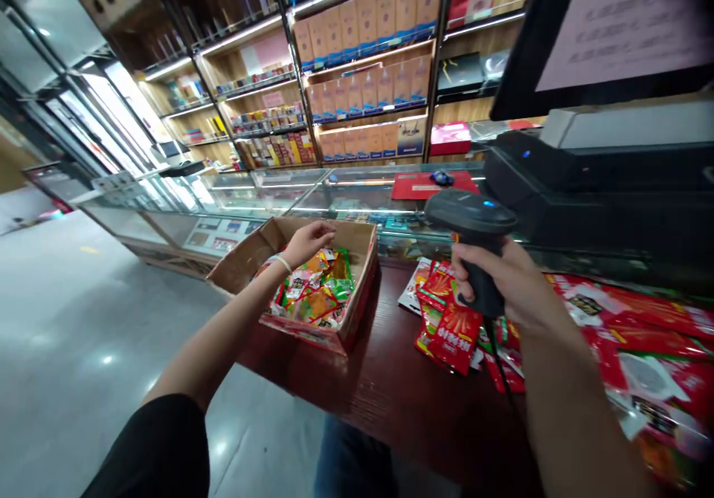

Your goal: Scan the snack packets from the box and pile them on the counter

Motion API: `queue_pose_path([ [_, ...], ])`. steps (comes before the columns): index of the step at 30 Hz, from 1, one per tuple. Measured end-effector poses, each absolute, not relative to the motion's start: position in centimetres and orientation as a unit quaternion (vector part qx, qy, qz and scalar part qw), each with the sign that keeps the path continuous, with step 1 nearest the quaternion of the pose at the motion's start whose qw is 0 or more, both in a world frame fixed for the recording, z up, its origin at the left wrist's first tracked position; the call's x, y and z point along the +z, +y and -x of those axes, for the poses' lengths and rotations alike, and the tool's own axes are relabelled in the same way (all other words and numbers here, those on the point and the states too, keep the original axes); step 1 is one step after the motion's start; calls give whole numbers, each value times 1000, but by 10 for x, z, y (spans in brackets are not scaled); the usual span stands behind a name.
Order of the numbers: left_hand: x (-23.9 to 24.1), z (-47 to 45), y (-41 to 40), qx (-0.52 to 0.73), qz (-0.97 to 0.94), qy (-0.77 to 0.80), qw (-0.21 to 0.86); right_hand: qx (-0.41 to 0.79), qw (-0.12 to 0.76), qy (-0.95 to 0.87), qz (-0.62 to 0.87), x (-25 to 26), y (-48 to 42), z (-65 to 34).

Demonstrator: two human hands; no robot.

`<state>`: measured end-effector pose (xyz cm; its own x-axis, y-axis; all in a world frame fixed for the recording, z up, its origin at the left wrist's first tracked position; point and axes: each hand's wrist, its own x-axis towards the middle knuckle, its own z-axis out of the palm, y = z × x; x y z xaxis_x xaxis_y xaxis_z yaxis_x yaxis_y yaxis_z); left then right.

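"Which step is it?"
"Scanning, I judge. The tabletop (379, 386) spreads below; under my left fingers (319, 228), half open and seemingly empty, stands the carton (306, 337). My right fingers (464, 288) grip the scanner (471, 212); beneath them lie red packets (454, 338)."
"And next?"
"It calls, I think, for pinching one of the carton's packets (315, 301)."

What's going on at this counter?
A person's right hand grips a black handheld barcode scanner above red snack packets on a dark wooden tabletop. The left hand, with nothing visible in it, hovers over an open cardboard box that holds more colourful packets.
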<state>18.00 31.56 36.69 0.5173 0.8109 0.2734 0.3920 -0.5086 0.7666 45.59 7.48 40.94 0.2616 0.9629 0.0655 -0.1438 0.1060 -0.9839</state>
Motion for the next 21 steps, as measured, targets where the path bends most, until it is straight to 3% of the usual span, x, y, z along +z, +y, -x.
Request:
queue_pose_path([
  [9,328,-137,328,45,-871,424,245,494,544,-445,512,388,98,-427],
  [21,296,-147,320,-87,-868,419,254,506,523,-443,524,376,108,-421],
])
